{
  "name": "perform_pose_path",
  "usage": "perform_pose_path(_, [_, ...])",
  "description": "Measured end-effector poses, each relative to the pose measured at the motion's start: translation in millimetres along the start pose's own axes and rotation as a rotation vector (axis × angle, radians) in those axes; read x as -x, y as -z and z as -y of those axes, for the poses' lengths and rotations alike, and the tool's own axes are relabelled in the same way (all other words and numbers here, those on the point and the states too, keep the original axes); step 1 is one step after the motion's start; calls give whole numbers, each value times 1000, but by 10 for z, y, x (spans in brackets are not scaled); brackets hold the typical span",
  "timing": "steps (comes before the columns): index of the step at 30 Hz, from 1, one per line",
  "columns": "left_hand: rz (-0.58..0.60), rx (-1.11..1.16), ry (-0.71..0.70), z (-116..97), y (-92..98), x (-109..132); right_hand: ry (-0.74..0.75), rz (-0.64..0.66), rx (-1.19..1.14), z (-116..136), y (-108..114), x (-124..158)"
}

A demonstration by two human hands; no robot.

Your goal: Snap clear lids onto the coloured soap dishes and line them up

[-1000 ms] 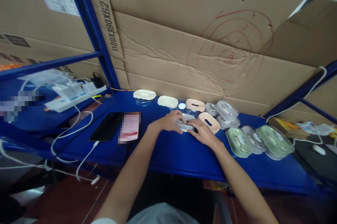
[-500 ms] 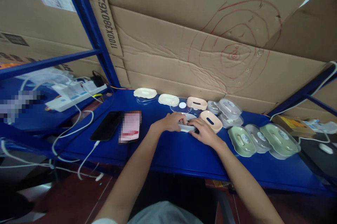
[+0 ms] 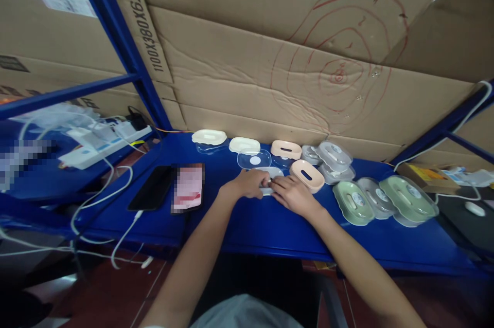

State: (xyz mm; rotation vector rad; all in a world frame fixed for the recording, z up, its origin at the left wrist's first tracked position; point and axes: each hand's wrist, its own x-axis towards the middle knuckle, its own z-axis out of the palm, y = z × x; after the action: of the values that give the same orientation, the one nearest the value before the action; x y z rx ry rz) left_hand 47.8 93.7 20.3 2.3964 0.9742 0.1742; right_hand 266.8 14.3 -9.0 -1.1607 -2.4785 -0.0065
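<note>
On the blue table (image 3: pixel 266 230) a pale grey dish (image 3: pixel 275 171) lies between my hands. My left hand (image 3: pixel 250 183) grips its left side, fingers bent. My right hand (image 3: pixel 291 193) is at its right side, its curled fingertips meeting those of my left hand over the dish. Whatever the fingertips hold is too small to make out. Just behind lies a clear lid (image 3: pixel 254 159) with a white round sticker. A peach slotted piece (image 3: pixel 307 176) sits right beside my right hand, and another peach piece (image 3: pixel 286 149) stands farther back.
Cream dishes (image 3: pixel 209 137) line the back left. Grey lidded boxes (image 3: pixel 335 156) and green lidded boxes (image 3: pixel 353 203) stand to the right. A black phone (image 3: pixel 151 188) and a phone with a lit screen (image 3: pixel 188 187) lie left, near white cables and a power strip (image 3: pixel 104 147).
My right hand has shifted slightly left, over the dish, and its fingers now meet my left hand's. The clear lid behind shows more to the left. The view has shifted a little.
</note>
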Motion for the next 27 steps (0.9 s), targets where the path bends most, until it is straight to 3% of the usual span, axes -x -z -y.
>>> perform_pose_path(5, [-28, 50, -14, 92, 74, 33, 16, -36, -9, -14, -13, -7])
perform_pose_path(10, [-356, 4, 124, 194, 155, -3, 3, -104, -89, -69, -5, -13])
perform_pose_path(12, [-430, -24, 178, 251, 140, -17, -8, -119, -111, -68, -9, -15])
perform_pose_path(21, [-345, 94, 165, 486, 140, 12, -55, -96, -107, -64, 6, -18])
perform_pose_path(27, [-478, 269, 149, 504, 194, 16, -89, -93, -99, -107, 0, -9])
